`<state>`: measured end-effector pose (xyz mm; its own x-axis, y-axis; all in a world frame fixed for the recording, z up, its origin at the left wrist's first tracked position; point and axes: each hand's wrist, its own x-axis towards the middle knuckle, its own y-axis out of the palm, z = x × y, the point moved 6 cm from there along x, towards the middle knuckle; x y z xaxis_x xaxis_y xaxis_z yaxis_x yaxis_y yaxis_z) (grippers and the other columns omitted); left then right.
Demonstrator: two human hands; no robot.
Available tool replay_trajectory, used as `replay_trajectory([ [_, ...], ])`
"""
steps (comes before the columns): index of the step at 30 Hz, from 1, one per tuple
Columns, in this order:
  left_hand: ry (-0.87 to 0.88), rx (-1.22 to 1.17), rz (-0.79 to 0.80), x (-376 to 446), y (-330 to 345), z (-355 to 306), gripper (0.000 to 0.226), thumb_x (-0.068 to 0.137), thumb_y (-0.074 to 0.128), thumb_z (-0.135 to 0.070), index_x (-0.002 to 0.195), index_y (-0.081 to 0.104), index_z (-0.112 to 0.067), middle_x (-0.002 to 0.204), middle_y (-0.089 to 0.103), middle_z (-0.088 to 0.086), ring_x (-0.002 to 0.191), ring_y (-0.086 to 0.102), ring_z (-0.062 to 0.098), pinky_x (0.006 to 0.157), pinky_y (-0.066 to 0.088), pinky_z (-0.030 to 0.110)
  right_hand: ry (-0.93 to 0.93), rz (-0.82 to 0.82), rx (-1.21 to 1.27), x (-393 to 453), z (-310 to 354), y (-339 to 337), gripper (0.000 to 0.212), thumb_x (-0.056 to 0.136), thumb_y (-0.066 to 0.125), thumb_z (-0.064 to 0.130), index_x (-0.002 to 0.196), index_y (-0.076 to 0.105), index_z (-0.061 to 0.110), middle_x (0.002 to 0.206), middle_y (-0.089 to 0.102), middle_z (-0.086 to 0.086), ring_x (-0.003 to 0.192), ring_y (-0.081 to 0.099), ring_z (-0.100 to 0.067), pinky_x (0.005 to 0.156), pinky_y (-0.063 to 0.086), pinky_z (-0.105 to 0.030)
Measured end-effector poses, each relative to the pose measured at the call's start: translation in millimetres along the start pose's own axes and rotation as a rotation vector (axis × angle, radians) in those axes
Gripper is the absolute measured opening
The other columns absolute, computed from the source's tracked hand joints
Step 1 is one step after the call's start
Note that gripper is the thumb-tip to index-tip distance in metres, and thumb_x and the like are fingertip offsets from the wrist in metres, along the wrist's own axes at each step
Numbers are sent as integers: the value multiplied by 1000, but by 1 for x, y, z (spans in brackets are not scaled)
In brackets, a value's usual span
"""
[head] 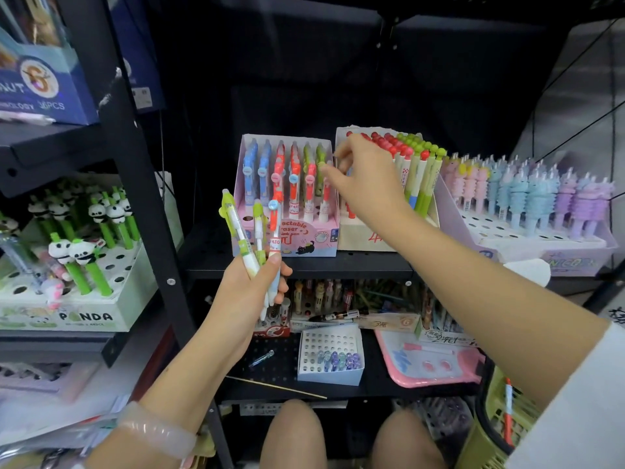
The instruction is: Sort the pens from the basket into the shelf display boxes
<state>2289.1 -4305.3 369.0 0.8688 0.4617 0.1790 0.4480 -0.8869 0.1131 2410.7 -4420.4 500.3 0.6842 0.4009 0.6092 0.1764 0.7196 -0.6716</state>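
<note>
Head view, step in hand: seating a green-topped pen (322,164) at the right edge of the pink box (287,198), in the green column. Right hand (368,184) reaching over the box, fingers (329,172) apparently pinched together on the pen's cap, though blur hides the exact contact. Left hand (250,289) held low in front of the shelf (304,264), fingers curled round a bundle of pens (257,238): two green-capped, one red-capped, tips down, caps fanned apart.

Next move, as judged: lowering the pen straight into a free hole, then drawing another from the bundle and matching cap colour to column. Basket (500,421) at lower right, one orange pen (508,411) visible inside; more sorting left.

Materials and shapes: slim plastic barrels with moulded, rounded caps; box of printed card, stepped in rows, front tier punched with round holes. Beside it a plain card box (368,238) of red- and green-knobbed pens, then a pastel tray (541,238) of ridged, soft-looking toppers. Basket of rigid yellow-green plastic lattice with a dark rim. Shelf of black perforated metal.
</note>
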Motion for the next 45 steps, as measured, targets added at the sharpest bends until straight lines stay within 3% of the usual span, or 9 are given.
replay_trajectory([
  [6,40,-31,11,4,10,-6,12,95,49,-21,97,58,-13,63,63,-7,54,53,6,50,45,18,97,435,406,-30,25,41,25,88,60,36,103,59,16,77,67,6,66,64,-3,63,52,-18],
  [11,-7,-130,-28,4,-5,-3,17,96,46,-21,111,55,-20,72,63,1,51,53,11,45,45,21,110,195,624,-6,27,19,19,93,56,21,110,55,11,81,68,0,76,67,-13,73,57,-26],
  [15,-32,-98,-121,7,-23,4,13,97,47,-21,105,55,-17,72,60,2,45,43,10,39,35,22,-68,-22,562,12,43,1,11,92,56,13,96,46,18,66,62,4,58,58,0,54,44,-8],
  [22,-9,-134,-130,7,-31,7,11,96,47,-19,101,58,-18,67,60,-2,45,42,8,39,35,18,-188,191,160,3,62,46,19,92,56,21,106,48,10,89,66,-4,78,63,-15,71,54,-31],
  [28,2,-90,-128,8,-33,6,16,96,48,-17,103,62,-19,72,57,0,48,42,8,41,35,19,-213,110,-296,21,55,53,33,91,52,38,117,56,18,127,45,-4,119,37,-22,94,32,-33],
  [34,43,-96,-97,8,-28,-4,19,96,47,-17,104,64,-20,66,59,-5,50,44,7,44,37,18,-229,117,-311,12,53,54,35,92,50,39,120,55,18,139,40,-3,132,31,-18,109,19,-35],
  [37,78,-79,-77,10,-22,-13,29,97,46,-21,86,70,-32,68,56,4,53,42,10,50,36,23,-271,-5,16,-2,63,35,26,92,54,32,109,60,13,113,52,2,105,48,-10,89,31,-20],
  [41,106,-160,25,15,-5,-27,19,96,47,-23,97,66,-21,63,58,0,48,39,10,47,33,22,-22,596,538,-22,59,49,28,99,42,28,84,65,26,74,58,9,72,58,-3,74,49,-25],
  [45,-16,-459,278,24,13,-36,36,84,52,-33,106,62,-8,59,57,0,38,36,5,39,31,16,101,805,908,-19,45,46,30,102,36,19,118,59,9,108,65,1,98,61,-10,91,49,-25],
])
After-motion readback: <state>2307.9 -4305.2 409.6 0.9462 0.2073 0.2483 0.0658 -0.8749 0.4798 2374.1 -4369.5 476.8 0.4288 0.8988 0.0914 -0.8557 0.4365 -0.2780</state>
